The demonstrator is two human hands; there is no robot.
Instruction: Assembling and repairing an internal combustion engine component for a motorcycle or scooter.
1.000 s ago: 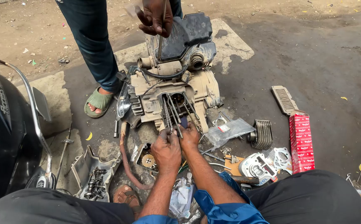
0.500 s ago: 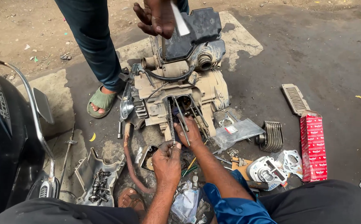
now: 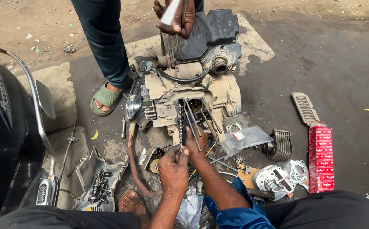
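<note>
Black scooter [image 3: 2, 140] fills the left edge. Dirty engine block [image 3: 193, 93] sits at frame centre on the ground, black cover on its upper end, long studs sticking out toward the camera. A standing person's leg [image 3: 101, 42] and green sandal [image 3: 105, 97] are upper left; that person's hand [image 3: 176, 17] at top centre grips a pale flat piece. Red box [image 3: 321, 157] lies at right, finned cylinder [image 3: 280, 145] left of it, cylinder head [image 3: 271, 180] lower right. Open cover with small parts [image 3: 97, 178] lies lower left. Left hand [image 3: 173, 169], below centre, fingers closed, pinching the lower end of the timing chain [image 3: 180, 125] hanging from the block. Right hand [image 3: 196, 146], fingers curled at the stud bases; exact grip unclear.
</note>
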